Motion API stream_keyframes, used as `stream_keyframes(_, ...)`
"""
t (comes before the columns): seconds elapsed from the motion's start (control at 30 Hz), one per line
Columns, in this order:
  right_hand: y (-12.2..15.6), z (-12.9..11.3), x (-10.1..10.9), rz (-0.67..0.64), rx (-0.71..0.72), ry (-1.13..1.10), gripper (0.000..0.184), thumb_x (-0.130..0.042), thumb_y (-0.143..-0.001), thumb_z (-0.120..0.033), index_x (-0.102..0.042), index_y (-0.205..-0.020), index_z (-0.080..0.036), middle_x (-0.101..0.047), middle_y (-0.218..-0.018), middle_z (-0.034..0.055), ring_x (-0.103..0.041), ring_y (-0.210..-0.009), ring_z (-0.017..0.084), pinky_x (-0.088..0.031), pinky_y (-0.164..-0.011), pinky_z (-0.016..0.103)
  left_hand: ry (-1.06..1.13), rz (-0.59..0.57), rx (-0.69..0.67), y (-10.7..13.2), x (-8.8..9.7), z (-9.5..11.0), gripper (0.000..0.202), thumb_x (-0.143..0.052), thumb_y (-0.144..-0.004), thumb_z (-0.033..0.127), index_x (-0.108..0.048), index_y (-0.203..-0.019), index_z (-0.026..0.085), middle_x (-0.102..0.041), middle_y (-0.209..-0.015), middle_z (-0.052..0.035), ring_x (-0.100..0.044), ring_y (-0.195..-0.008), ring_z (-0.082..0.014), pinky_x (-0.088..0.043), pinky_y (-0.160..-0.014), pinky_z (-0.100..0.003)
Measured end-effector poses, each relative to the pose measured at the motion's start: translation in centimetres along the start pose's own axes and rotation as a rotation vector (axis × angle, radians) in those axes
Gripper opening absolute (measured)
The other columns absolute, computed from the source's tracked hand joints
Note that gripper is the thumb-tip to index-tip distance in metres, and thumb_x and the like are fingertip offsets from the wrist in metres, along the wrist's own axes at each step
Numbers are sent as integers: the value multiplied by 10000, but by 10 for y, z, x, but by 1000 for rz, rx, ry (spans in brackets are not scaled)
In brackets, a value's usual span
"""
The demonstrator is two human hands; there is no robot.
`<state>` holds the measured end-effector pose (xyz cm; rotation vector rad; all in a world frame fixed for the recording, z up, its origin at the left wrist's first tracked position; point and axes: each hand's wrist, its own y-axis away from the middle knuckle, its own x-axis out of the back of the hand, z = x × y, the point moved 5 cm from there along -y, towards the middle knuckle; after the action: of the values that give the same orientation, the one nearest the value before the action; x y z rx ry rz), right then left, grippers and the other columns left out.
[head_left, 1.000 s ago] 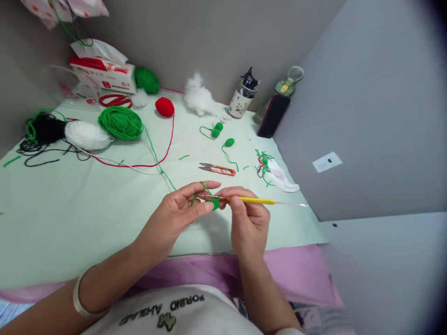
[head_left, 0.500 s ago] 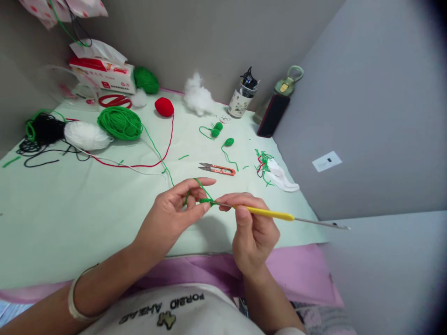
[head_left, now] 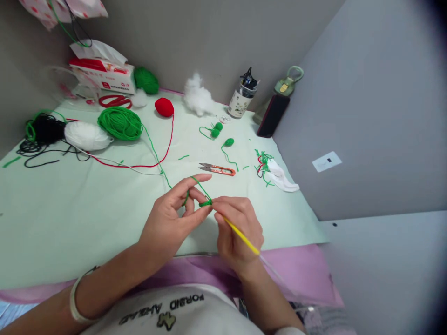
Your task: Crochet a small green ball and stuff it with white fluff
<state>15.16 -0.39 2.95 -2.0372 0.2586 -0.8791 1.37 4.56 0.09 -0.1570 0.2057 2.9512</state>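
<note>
My left hand [head_left: 171,218] pinches a small green crochet piece [head_left: 205,203] between thumb and fingers, with the green strand looped over its raised index finger. My right hand [head_left: 237,230] is closed on a yellow-handled crochet hook [head_left: 241,236], whose tip meets the green piece while the handle slants down toward my body. The strand [head_left: 153,151] runs back across the pale green table cover [head_left: 70,209] to a green yarn ball [head_left: 120,122].
Orange thread snips [head_left: 218,169] lie just beyond my hands. Farther back are small green crocheted balls [head_left: 216,129], a red ball [head_left: 164,107], white stuffing [head_left: 198,97], white yarn [head_left: 85,135] and black yarn [head_left: 45,129], a tissue box [head_left: 103,77], a jar [head_left: 241,98], a phone [head_left: 273,115]. Grey walls close the right side.
My right hand has turned the hook: its handle, which pointed out to the right, now slants down toward me. The hands have come closer together at the green piece.
</note>
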Motion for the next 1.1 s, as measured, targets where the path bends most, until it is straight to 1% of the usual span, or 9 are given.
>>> stream_keyframes(0.17,12,1,-2,53,27,100,416,-632,-952,-114,-686,-1302,-333,-735,-1112,78,-719,-988,230,-629,-747,371,389,-200,219,0,-8,-8,473,-831,-819,331,-711,-1275,282,-605,-787,32,-514,-692,-103,-443,-687,-218)
stream_keyframes(0.3,9,9,1,104,-62,-157,324,-592,-985,-141,-728,-1232,-301,-736,-1067,72,-722,-920,213,-617,-711,365,569,-296,404,0,-11,-13,466,-841,-818,314,-732,-1264,238,-594,-741,36,-402,-585,-64,-441,-677,-218)
stream_keyframes(0.43,2,23,5,201,-372,-487,222,-544,-1019,-197,-755,-1049,-258,-722,-851,35,-673,-707,174,-567,-620,344,530,-252,311,-3,-4,-8,429,-824,-836,253,-742,-1257,257,-578,-783,38,-421,-625,-64,-401,-642,-197)
stream_keyframes(0.53,0,27,1,207,-493,-683,193,-566,-1018,-232,-755,-980,-248,-701,-825,25,-639,-683,157,-541,-603,320,444,-249,216,-2,-3,-4,437,-814,-844,246,-736,-1272,291,-615,-872,18,-499,-739,-94,-411,-683,-204)
stream_keyframes(0.73,2,27,-5,138,-489,-571,212,-577,-1007,-156,-763,-1024,-255,-728,-898,26,-668,-762,147,-560,-652,299,339,-212,139,1,-10,-8,380,-792,-867,269,-747,-1242,313,-650,-942,5,-581,-858,-132,-451,-825,-243)
stream_keyframes(0.83,3,17,-2,91,-301,-309,282,-614,-970,-98,-755,-1130,-283,-726,-990,43,-694,-871,171,-586,-719,318,408,-166,175,1,-13,-12,416,-815,-836,246,-743,-1242,298,-673,-928,13,-596,-856,-127,-460,-842,-237)
stream_keyframes(0.93,5,11,-1,74,-151,-159,359,-639,-941,-65,-742,-1202,-289,-730,-1065,67,-702,-950,196,-596,-778,343,556,-220,311,1,-17,-16,406,-817,-827,238,-754,-1228,234,-550,-640,71,-473,-600,-66,-474,-808,-225)
stream_keyframes(1.03,5,25,2,165,-355,-367,255,-586,-988,-117,-763,-1087,-271,-722,-925,40,-681,-821,173,-576,-712,326,634,-268,375,0,-15,-16,317,-779,-860,216,-783,-1175,179,-288,-497,141,-163,-457,-29,-478,-775,-211)
stream_keyframes(1.1,5,34,-1,201,-524,-596,214,-568,-1016,-191,-767,-1006,-269,-696,-848,18,-635,-714,148,-543,-642,301,619,-257,325,-2,-12,-14,298,-762,-870,198,-789,-1168,200,-367,-529,126,-179,-461,-27,-476,-779,-207)
